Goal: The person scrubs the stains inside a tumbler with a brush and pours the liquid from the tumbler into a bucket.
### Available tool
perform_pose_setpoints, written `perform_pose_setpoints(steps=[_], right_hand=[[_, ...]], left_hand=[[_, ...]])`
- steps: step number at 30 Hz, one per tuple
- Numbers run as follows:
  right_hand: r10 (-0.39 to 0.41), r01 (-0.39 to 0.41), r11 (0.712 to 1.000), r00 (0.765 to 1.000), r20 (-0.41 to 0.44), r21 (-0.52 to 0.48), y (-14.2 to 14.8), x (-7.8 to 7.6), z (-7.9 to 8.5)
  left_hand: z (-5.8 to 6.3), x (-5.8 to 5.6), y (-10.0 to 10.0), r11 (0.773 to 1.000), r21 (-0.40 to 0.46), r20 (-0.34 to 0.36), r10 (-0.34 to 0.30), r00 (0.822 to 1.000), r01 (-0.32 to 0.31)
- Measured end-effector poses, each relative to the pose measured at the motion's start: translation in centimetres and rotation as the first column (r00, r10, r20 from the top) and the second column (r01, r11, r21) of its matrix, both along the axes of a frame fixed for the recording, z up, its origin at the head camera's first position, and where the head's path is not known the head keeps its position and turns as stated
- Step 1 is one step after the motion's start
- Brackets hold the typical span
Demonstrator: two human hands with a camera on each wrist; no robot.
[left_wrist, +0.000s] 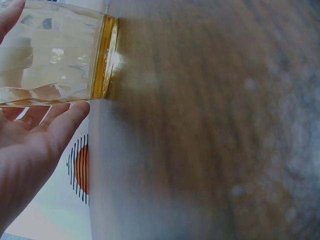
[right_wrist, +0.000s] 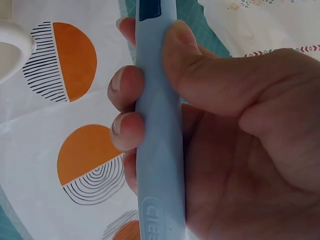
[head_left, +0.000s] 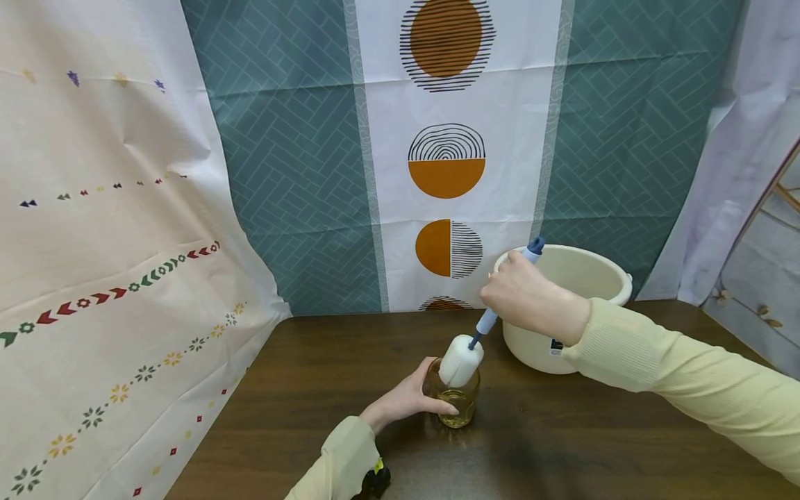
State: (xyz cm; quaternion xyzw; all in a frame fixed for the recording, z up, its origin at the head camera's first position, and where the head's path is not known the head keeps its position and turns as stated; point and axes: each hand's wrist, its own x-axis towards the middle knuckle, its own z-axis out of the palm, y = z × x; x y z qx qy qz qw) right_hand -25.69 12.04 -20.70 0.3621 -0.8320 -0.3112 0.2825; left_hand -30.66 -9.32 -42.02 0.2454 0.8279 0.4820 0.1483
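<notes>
My left hand point(head_left: 407, 398) grips an amber glass point(head_left: 461, 411) low over the wooden table, thumb on the near side and fingers around the far side. In the left wrist view the faceted glass point(left_wrist: 55, 60) lies sideways in the picture, its thick base beside the wood. My right hand point(head_left: 526, 290) holds the light blue handle point(head_left: 486, 321) of a cup-cleaning brush, its fingers curled around it in the right wrist view, where the handle point(right_wrist: 161, 115) runs upright. The brush's white sponge head point(head_left: 461, 361) tilts into the glass mouth, its lower part seen through the amber wall.
A cream basin point(head_left: 531, 347) stands at the back right of the brown table point(head_left: 337, 347), behind my right hand. Patterned curtains point(head_left: 294, 173) hang along the back, and a cream cloth point(head_left: 125, 312) covers the left side. A small black object point(head_left: 375, 480) shows by my left sleeve.
</notes>
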Motion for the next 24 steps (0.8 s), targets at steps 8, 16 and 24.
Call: perform_pose_setpoints(steps=[8,16,24], right_hand=[[0.001,-0.001,1.0,1.0,-0.016,-0.001,0.23,0.24,-0.11],[-0.031,0.031,0.999,0.999,0.021,0.021,0.35,0.57,0.12],[-0.067,0.062,0.996,0.996,0.058,0.07,0.3,1.0,0.41]], left_hand=[[0.08,0.05,0.03,1.0,0.016,-0.015,-0.026,1.0,0.026],[0.1,0.05,0.04,0.999,0.027,-0.023,-0.039,0.999,0.04],[-0.04,-0.06,0.13,0.998,0.042,-0.045,-0.046,0.998,0.048]])
